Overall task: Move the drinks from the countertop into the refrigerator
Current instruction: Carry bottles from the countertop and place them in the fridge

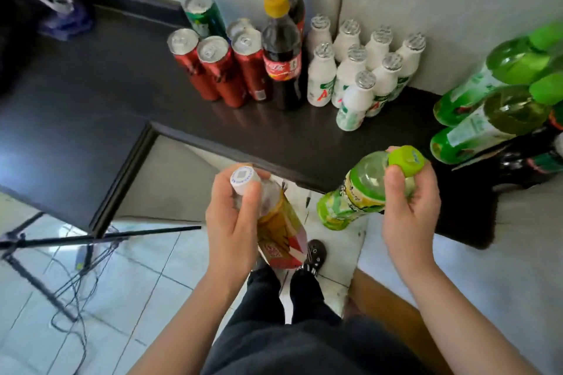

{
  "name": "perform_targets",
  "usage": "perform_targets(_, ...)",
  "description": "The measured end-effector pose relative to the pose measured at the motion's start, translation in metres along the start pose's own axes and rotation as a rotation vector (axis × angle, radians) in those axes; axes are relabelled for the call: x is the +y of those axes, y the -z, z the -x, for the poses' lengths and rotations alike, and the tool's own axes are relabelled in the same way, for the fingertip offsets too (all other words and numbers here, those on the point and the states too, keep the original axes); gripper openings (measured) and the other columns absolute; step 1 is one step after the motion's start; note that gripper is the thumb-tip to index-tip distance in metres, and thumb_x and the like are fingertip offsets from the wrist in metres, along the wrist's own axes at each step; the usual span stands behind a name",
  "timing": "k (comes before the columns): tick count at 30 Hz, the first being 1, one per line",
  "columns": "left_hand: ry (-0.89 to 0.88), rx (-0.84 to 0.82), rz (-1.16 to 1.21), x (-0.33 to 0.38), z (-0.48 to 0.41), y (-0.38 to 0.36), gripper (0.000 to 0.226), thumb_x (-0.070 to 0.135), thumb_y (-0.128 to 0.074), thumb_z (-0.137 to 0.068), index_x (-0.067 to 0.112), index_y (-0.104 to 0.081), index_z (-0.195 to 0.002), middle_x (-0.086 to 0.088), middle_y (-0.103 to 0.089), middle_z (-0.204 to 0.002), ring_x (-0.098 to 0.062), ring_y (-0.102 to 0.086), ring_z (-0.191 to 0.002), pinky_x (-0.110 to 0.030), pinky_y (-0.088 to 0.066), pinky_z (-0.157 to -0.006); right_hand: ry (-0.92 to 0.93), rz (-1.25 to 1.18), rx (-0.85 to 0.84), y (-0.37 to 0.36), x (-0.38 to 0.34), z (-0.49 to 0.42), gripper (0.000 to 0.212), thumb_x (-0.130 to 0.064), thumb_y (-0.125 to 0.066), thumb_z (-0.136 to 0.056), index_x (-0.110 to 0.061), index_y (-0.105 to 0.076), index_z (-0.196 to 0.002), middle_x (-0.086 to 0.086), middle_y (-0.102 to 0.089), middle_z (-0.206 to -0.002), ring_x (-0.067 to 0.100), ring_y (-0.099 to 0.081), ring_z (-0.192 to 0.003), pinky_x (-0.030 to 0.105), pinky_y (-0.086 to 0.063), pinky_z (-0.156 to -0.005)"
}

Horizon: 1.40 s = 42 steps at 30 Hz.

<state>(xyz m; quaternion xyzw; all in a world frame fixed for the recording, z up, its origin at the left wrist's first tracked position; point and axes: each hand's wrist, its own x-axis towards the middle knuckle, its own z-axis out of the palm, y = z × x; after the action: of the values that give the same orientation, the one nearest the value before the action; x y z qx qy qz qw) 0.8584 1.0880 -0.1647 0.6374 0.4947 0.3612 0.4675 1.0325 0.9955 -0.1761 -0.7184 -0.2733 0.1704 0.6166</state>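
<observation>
My left hand (234, 216) grips the neck of a white-capped bottle with a yellow and red label (281, 234), held in front of the counter edge. My right hand (408, 201) holds a green-capped bottle with a green label (353, 195) by its neck, tilted over the counter's front edge. On the dark countertop (106, 94) stand several red cans (219, 70), a green can (204, 17), two cola bottles with yellow caps (281, 52), several small white bottles (356, 73) and two large green bottles (487, 106) at the right.
A dark bag (45, 9) lies at the counter's back left. A black tripod with cables (61, 253) stands on the tiled floor at the left. Grey walls back the counter. My legs and shoes (313, 253) are below. More dark bottles (536, 158) sit at the far right.
</observation>
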Motion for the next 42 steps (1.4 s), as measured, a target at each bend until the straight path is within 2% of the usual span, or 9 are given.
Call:
perform_targets(3, 0.039, 0.097, 0.021, -0.011, 0.018, 0.038, 0.017, 0.028, -0.045, -0.096, 0.019, -0.058, -0.101, 0.006, -0.066, -0.099, -0.012, -0.061, -0.094, -0.02, -0.048, -0.078, -0.047, -0.007, -0.122, -0.014, -0.003, 0.022, 0.023, -0.042, -0.046, -0.09, -0.031, -0.054, -0.109, -0.004, -0.06, -0.101, 0.018, -0.059, -0.097, 0.038, -0.05, -0.086)
perform_targets(7, 0.133, 0.292, 0.032, -0.026, 0.042, 0.088, 0.027, 0.035, -0.044, -0.094, 0.014, -0.058, -0.103, 0.005, -0.065, -0.098, -0.016, -0.061, -0.093, -0.032, -0.051, -0.078, -0.062, 0.035, -0.349, -0.042, -0.011, 0.058, 0.02, -0.04, -0.049, -0.089, -0.027, -0.056, -0.102, 0.004, -0.06, -0.094, 0.019, -0.059, -0.088, 0.043, -0.051, -0.081)
perform_targets(11, 0.147, 0.432, 0.036, -0.036, 0.079, 0.133, 0.026, 0.033, -0.044, -0.094, 0.013, -0.06, -0.1, 0.016, -0.065, -0.094, -0.006, -0.06, -0.088, -0.025, -0.05, -0.074, -0.009, 0.058, -0.54, -0.078, -0.022, 0.1, 0.023, -0.05, -0.048, -0.086, -0.03, -0.055, -0.097, -0.002, -0.06, -0.09, 0.014, -0.059, -0.085, 0.033, -0.049, -0.078)
perform_targets(16, 0.153, 0.534, 0.076, -0.049, 0.157, 0.203, 0.022, 0.035, -0.045, -0.094, 0.021, -0.061, -0.096, 0.013, -0.064, -0.095, -0.01, -0.06, -0.092, -0.038, -0.052, -0.079, 0.119, 0.078, -0.709, -0.128, -0.045, 0.181, 0.027, -0.058, -0.043, -0.084, -0.034, -0.054, -0.092, -0.001, -0.06, -0.09, 0.008, -0.058, -0.085, 0.017, -0.044, -0.075)
perform_targets(22, 0.158, 0.747, 0.059, -0.072, 0.292, 0.302, 0.027, 0.043, -0.046, -0.09, 0.022, -0.06, -0.098, 0.015, -0.065, -0.096, -0.007, -0.061, -0.091, -0.031, -0.052, -0.076, 0.199, 0.006, -0.988, -0.174, -0.071, 0.324, 0.026, -0.058, -0.045, -0.084, -0.035, -0.056, -0.091, 0.0, -0.06, -0.09, 0.015, -0.058, -0.085, 0.026, -0.046, -0.074)
perform_targets(30, 0.273, 1.164, -0.027, -0.104, 0.479, 0.402, 0.033, 0.051, -0.046, -0.086, 0.024, -0.06, -0.098, 0.017, -0.064, -0.096, -0.003, -0.06, -0.089, -0.015, -0.047, -0.072, 0.249, -0.084, -1.386, -0.21, -0.094, 0.519, 0.026, -0.052, -0.048, -0.085, -0.029, -0.057, -0.09, 0.002, -0.06, -0.088, 0.004, -0.055, -0.079, 0.009, -0.041, -0.066)
perform_targets(35, 0.363, 1.461, 0.026, -0.126, 0.565, 0.429, 0.042, 0.055, -0.044, -0.086, 0.02, -0.06, -0.103, 0.021, -0.062, -0.098, 0.003, -0.058, -0.092, -0.004, -0.042, -0.069, 0.309, -0.049, -1.646, -0.229, -0.11, 0.616, 0.017, -0.042, -0.048, -0.086, -0.028, -0.057, -0.09, -0.002, -0.058, -0.086, 0.005, -0.053, -0.078, 0.012, -0.041, -0.066)
perform_targets(40, 0.424, 1.7, 0.153, -0.159, 0.633, 0.444, 0.032, 0.046, -0.049, -0.094, 0.017, -0.059, -0.103, 0.019, -0.065, -0.098, 0.002, -0.06, -0.09, -0.017, -0.048, -0.075, 0.412, -0.007, -1.891, -0.254, -0.122, 0.717, 0.027, -0.044, -0.048, -0.086, -0.022, -0.061, -0.097, 0.0, -0.06, -0.089, 0.009, -0.056, -0.081, 0.018, -0.043, -0.068)
perform_targets(42, 0.425, 1.809, 0.221, -0.17, 0.662, 0.458, 0.024, 0.04, -0.05, -0.092, 0.019, -0.058, -0.102, 0.015, -0.066, -0.097, -0.001, -0.062, -0.089, -0.018, -0.049, -0.074, 0.44, -0.02, -1.976, -0.266, -0.125, 0.765, 0.019, -0.042, -0.051, -0.09, -0.026, -0.061, -0.095, -0.001, -0.062, -0.089, 0.004, -0.057, -0.079, 0.013, -0.044, -0.066)
